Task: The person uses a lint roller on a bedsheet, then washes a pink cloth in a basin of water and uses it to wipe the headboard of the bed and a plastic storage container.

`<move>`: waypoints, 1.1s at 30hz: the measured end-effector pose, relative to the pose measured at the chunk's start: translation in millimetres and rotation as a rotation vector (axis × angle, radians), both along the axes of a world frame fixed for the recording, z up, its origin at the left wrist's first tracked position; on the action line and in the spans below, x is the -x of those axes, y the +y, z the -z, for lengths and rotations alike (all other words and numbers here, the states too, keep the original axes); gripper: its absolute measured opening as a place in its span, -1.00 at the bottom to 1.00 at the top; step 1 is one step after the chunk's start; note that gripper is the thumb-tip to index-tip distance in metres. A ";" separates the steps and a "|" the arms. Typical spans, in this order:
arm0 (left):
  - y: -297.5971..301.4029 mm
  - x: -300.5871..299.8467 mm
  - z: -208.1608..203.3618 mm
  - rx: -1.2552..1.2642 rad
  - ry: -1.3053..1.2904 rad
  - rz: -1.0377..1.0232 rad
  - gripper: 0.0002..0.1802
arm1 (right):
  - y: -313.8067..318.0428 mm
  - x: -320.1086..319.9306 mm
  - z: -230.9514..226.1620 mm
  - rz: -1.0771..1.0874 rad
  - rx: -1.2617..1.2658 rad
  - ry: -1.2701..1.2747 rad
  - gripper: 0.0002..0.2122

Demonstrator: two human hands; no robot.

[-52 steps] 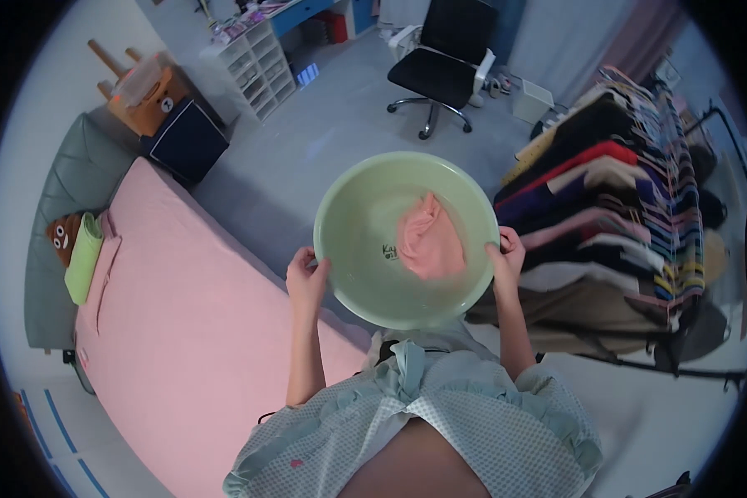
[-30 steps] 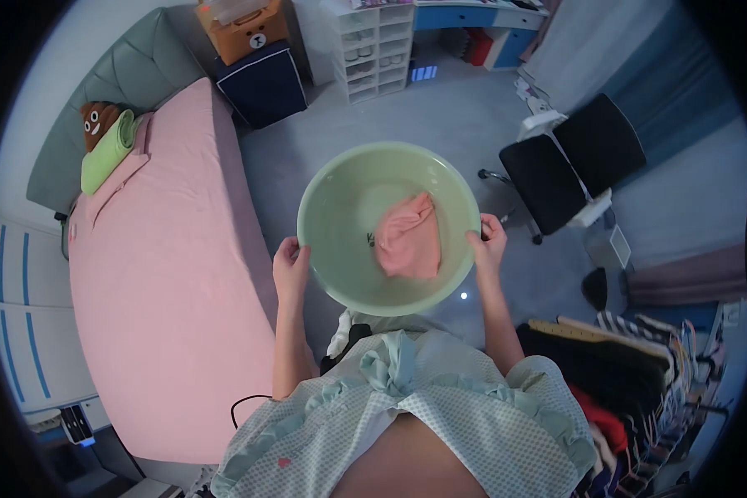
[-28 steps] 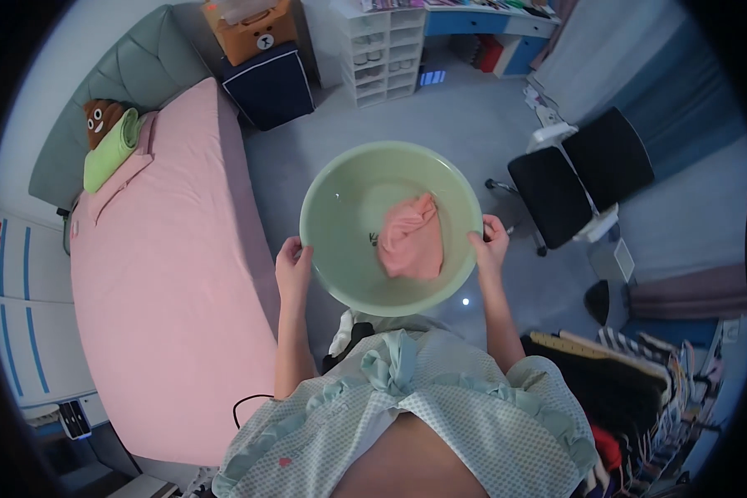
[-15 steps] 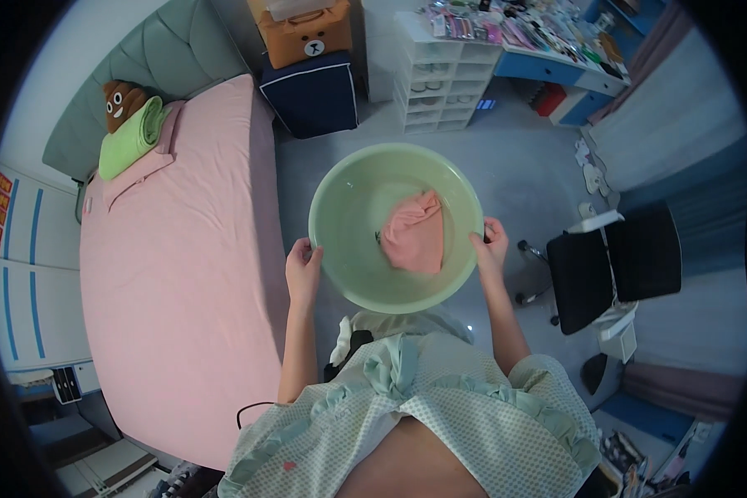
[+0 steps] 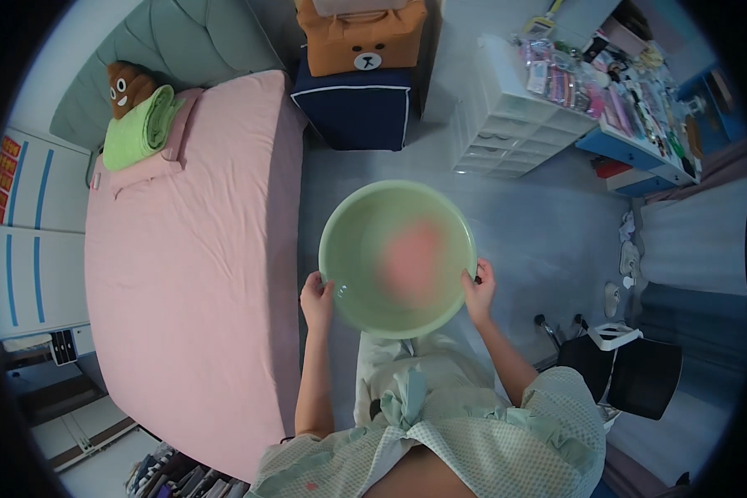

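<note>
Clamped on opposite sides of a round green basin [image 5: 353,241], the left hand [image 5: 316,302] and the right hand [image 5: 480,294] are holding it in front of the person's legs, with 1 thumb pressing at the rim on each side and the other fingers curling outside. On the left, a bed [image 5: 183,282] with a pink sheet is stretching alongside the basin, a strip of grey floor [image 5: 328,178] showing between the 2. At the lower right, a black office chair [image 5: 643,378] is standing well apart from the right hand. Beyond the basin, a white drawer unit [image 5: 515,116] is standing to the right of a navy box [image 5: 353,108], on which an orange-brown bear-faced bag [image 5: 365,41] is sitting. Near the headboard, a green towel [image 5: 139,129] is lying beside a brown plush [image 5: 129,90]. Inside the basin, right of its middle, a pink cloth [image 5: 413,261] is lying, its outline blurring.
</note>
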State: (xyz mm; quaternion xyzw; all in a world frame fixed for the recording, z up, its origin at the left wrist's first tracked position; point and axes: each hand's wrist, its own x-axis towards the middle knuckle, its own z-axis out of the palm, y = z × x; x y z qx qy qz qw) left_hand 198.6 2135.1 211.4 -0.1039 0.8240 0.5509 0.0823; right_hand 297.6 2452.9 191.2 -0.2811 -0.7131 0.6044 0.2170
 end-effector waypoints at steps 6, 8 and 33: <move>20.7 84.5 99.1 0.114 0.026 -0.004 -0.70 | 7.2 72.6 89.5 0.047 -0.083 -0.175 -0.73; 25.0 107.3 141.8 0.143 0.010 0.025 -0.69 | 7.3 84.7 133.7 0.074 -0.102 -0.211 -0.73; 98.3 176.5 653.2 -0.133 -0.136 0.141 -0.52 | 85.8 154.6 657.3 0.113 -0.061 -0.157 -0.73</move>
